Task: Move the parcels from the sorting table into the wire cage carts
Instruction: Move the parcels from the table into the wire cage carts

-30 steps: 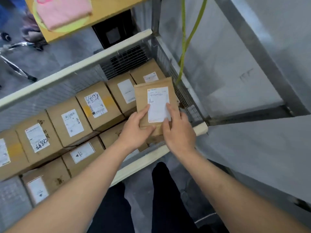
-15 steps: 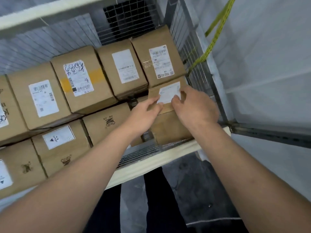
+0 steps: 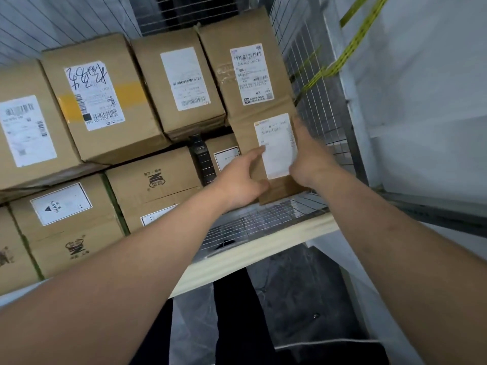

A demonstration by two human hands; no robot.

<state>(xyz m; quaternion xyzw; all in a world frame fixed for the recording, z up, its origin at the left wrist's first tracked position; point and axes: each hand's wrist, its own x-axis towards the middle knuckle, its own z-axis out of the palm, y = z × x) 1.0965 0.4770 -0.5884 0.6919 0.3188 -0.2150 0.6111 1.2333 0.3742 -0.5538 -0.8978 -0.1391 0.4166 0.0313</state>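
Observation:
A flat brown parcel [image 3: 266,154] with a white label stands upright in the near right corner of the wire cage cart [image 3: 311,83], leaning against a taller labelled box [image 3: 245,72]. My left hand [image 3: 241,180] rests on the parcel's front, with the index finger on the label and the thumb low on the face. My right hand [image 3: 307,159] lies along the parcel's right edge, its fingers straight, between the parcel and the cage's mesh wall. The parcel's lower edge sits near the cart's front mesh.
Several brown labelled boxes [image 3: 97,96] fill the cart in two tiers to the left. A cream front rail [image 3: 253,248] runs below my arms. A yellow-green strap [image 3: 342,56] hangs on the right mesh wall. A grey wall stands to the right.
The parcel has gone from held above the boxes to standing in the cart's right corner. Both hands followed it down and forward, and the view moved closer.

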